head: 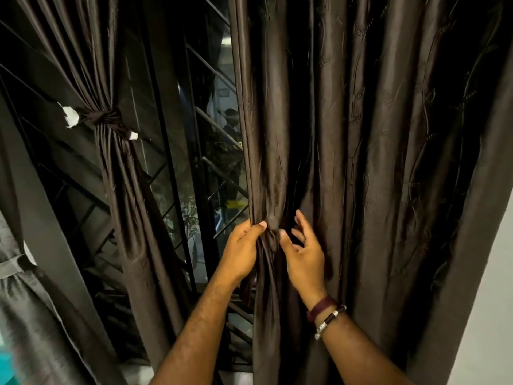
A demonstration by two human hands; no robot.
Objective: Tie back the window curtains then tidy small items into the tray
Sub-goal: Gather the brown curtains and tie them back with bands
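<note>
A: Where is the loose curtain?

B: The untied curtain (pixel 361 162) fills the centre and right of the frame, hanging in dark brown folds; its top and hem are cut off by the frame edges.

A: And the hands?

B: The left hand (pixel 241 251), low centre, pinches the curtain's inner edge, fingers curled round a gathered bunch; the right hand (pixel 302 251) sits just beside it with fingers spread and loosely bent, thumb near the bunch; whether it touches the cloth is hard to tell. Bracelets (pixel 327 315) circle the right wrist.

A: The other side?

B: At the upper left a tied curtain (pixel 122 176) is cinched by a knotted tie-back (pixel 107 118) with white ends; between the two curtains the window (pixel 211 151) shows dark bars and blurred reflections; a grey curtain (pixel 27 315) at the lower left is partly cut off.
</note>
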